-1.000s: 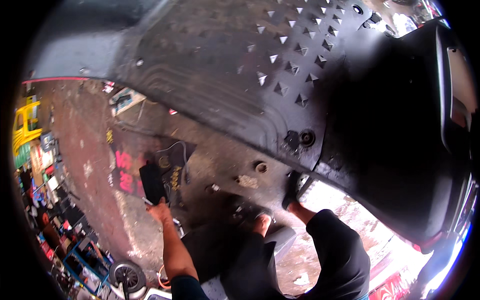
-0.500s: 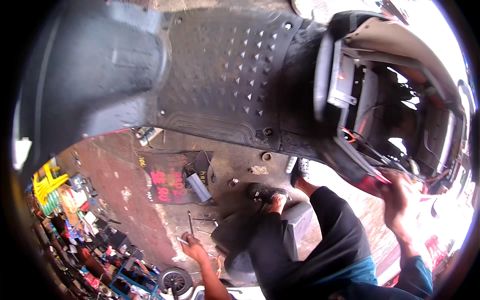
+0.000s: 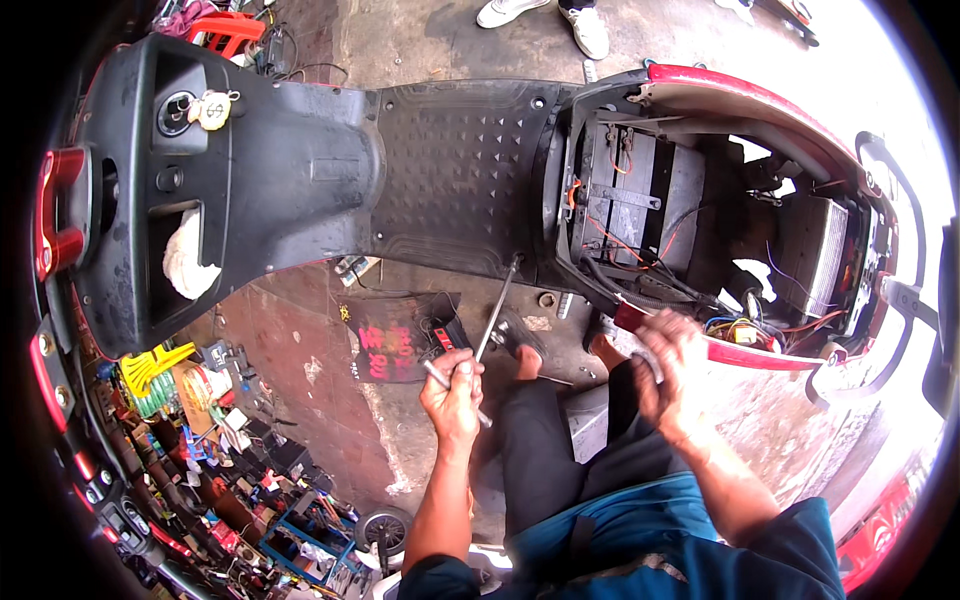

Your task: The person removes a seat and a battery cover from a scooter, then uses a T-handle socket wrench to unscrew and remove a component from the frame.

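My left hand [image 3: 453, 400] is closed around the crossbar of a T-handle wrench [image 3: 497, 312]. Its long shaft slants up and away, with the tip at the near right corner of the black ridged footboard [image 3: 455, 165] of a scooter. My right hand [image 3: 675, 370] is curled beside the red side edge of the open seat compartment [image 3: 575, 190]. A small grey metallic piece shows at its fingers, too little of it visible to name. Inside the compartment lie grey battery-like blocks [image 3: 630, 170], orange wires and a bundle of coloured wires [image 3: 740, 330].
A key with a tag [image 3: 210, 110] hangs at the scooter's dark front panel. Tools and parts [image 3: 240, 470] crowd the lower left floor, near a small wheel [image 3: 383, 530]. A yellow plastic item [image 3: 155, 368] lies there too. Another person's shoes [image 3: 590, 32] stand beyond the scooter.
My left hand has brought the wrench up from low by the floor to the footboard corner. My right hand has moved left along the compartment edge. The view has shifted, showing more of the scooter's front.
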### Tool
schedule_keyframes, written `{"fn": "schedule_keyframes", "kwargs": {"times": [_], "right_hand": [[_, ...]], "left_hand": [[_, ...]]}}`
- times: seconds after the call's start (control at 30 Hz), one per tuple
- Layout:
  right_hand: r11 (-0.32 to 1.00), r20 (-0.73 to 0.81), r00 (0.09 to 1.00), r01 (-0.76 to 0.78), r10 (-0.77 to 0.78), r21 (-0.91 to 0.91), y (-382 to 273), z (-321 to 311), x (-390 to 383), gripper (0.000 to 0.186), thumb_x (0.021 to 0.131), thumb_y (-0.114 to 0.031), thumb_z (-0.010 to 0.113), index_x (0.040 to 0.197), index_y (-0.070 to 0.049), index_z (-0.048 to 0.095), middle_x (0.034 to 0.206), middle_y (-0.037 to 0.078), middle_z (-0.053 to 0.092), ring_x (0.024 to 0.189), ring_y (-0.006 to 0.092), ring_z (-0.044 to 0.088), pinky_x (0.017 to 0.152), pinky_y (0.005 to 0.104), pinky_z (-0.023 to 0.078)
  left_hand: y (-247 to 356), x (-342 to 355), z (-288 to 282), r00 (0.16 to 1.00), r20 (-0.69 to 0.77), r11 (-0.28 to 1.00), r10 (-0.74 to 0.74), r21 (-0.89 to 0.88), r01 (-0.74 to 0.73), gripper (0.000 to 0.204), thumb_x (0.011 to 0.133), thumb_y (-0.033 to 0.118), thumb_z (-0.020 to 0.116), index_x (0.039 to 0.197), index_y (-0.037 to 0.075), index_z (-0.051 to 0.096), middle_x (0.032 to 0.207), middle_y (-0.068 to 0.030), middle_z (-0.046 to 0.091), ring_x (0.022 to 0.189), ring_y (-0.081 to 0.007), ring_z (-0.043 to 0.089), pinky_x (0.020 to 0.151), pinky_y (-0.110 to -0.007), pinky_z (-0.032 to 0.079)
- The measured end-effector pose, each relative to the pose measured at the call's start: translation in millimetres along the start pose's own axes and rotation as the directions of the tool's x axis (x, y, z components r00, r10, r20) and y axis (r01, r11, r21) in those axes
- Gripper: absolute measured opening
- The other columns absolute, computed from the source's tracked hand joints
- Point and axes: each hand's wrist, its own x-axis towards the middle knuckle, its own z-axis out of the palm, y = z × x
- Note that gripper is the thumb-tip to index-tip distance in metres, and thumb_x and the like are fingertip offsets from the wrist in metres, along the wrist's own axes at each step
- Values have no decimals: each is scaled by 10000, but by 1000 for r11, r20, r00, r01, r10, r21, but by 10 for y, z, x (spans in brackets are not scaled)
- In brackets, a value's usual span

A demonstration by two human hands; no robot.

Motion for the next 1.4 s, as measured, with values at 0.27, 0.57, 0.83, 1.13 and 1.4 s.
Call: {"fn": "schedule_keyframes", "kwargs": {"times": [0.27,0.57,0.83,1.13,1.4], "right_hand": [[673,479,754,-638,449,375,-426,1045,-231,225,843,-188,573,978,-12,609,914,146,631,858,340,590,767,388,474],[-687,888,265,-563,375,459,-381,1949,228,373,976,-378,337,1087,-76,528,1041,87,610,984,223,589,863,395,474],[-933,796,549,-79,253,351,-198,2373,367,326,977,-294,353,1077,-25,508,989,108,591,951,277,572,843,433,495],[-898,905,283,-218,316,382,-141,2259,578,232,986,-233,343,985,-83,521,845,24,604,766,190,583,702,359,495],[-899,942,186,-294,279,325,-168,2292,652,170,967,-214,378,952,-109,511,891,46,630,796,215,613,739,395,505]], "left_hand": [[-43,414,7,978,-28,976,-209,63,210,119,903,67,541,1017,37,558,772,-46,581,526,-44,465,401,-161,344],[392,985,383,765,638,661,-94,614,-431,183,887,61,503,1045,-1,571,806,-119,635,650,-213,605,586,-299,482],[193,1055,681,937,349,953,30,272,-132,155,916,152,500,963,24,573,678,-55,580,551,-159,555,637,-295,506],[293,624,775,937,-346,946,59,318,58,397,924,246,510,1194,-3,359,1081,-154,437,980,-205,484,848,-369,432],[730,734,540,590,799,-140,-114,575,-806,328,751,160,620,1034,11,545,1035,-156,549,860,-329,554,795,-497,418]]}}
